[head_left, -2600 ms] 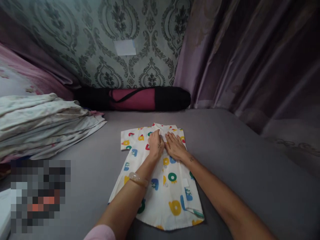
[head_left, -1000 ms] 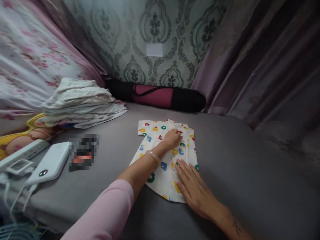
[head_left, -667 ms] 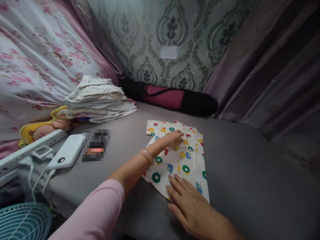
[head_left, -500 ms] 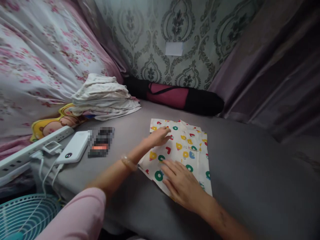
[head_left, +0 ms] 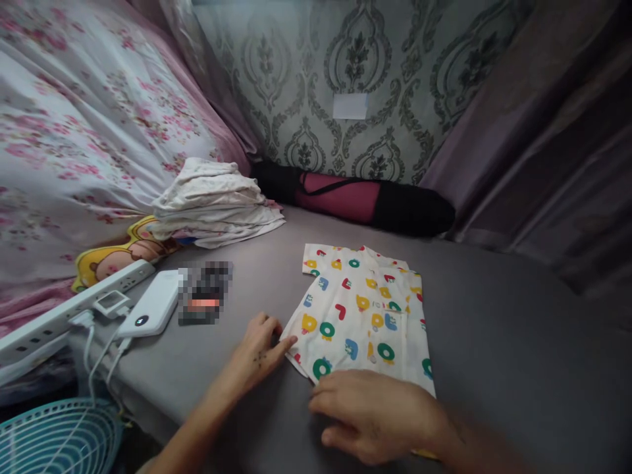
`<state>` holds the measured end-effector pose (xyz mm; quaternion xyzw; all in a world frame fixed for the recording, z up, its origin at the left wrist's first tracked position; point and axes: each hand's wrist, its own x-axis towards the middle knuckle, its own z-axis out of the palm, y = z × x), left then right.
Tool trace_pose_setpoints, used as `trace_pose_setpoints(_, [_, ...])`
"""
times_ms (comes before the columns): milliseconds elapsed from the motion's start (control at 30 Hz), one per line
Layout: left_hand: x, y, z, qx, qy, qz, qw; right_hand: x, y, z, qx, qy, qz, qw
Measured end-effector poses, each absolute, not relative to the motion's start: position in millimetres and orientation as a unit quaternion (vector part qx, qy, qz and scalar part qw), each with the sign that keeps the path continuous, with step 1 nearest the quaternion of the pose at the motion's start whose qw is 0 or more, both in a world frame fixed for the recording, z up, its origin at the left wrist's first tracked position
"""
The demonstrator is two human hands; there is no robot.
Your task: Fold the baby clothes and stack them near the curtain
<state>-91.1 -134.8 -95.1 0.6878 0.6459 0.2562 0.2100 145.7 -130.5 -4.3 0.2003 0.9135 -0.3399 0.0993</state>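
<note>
You're likely arranging the shirt (head_left: pixel 363 329) on the bed (head_left: pixel 494 349), left hand (head_left: pixel 259 352) at its side, right hand (head_left: pixel 370 411) over its hem; I can't tell if either grips. The next move calls for light pinching.

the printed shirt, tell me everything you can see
The shirt is thin-looking white cloth with red, yellow, green and blue letter-like prints, a collar, buttons and a pocket. It lies front up on the grey sheet, collar at the far end, one short sleeve out. The left hand seems to touch its side edge; the right hand hides part of the hem.
</note>
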Motion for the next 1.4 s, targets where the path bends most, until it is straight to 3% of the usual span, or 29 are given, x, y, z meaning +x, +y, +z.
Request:
trace_pose_setpoints(100, [-81.8, -139.8, -100.6, 0.651, 0.678, 0.282, 0.191, 129.4, -87.3, -4.4, 0.168, 0.883, -0.426, 0.101])
trace_pose_setpoints(167, [-78.3, -140.7, -104.9, 0.633, 0.690, 0.297, 0.186, 115.3, -51.8, -13.1, 0.220, 0.868, -0.444, 0.022])
trace_pose_setpoints(300, [-75.8, -140.7, -110.4, 0.612, 0.697, 0.320, 0.194, 82.1, 15.7, -38.5, 0.482, 0.832, -0.232, -0.150])
trace_pose_setpoints(433, [-74.9, -139.2, -112.8, 0.594, 0.706, 0.329, 0.202, 46.9, 58.4, -56.6, 0.610, 0.769, -0.146, -0.120])
trace_pose_setpoints(667, [-77.0, -134.7, -119.9, 0.584, 0.707, 0.338, 0.214, 4.0, 79.3, -73.1, 0.678, 0.712, -0.148, -0.104])
trace_pose_setpoints(867, [-77.8, -133.5, -118.2, 0.603, 0.688, 0.343, 0.212, 3.2, 87.9, -76.4, 0.697, 0.672, -0.199, -0.153])
trace_pose_setpoints(1233, [-38.5, -147.4, -79.1, 0.661, 0.596, 0.405, 0.208, 104.3, 89.9, -55.9, 0.646, 0.508, -0.415, -0.392])
trace_pose_setpoints(1400, [-21.2, -150.4, -79.7, 0.724, 0.535, 0.383, 0.205, 151.5, 73.4, -50.3, 0.598, 0.456, -0.474, -0.457])
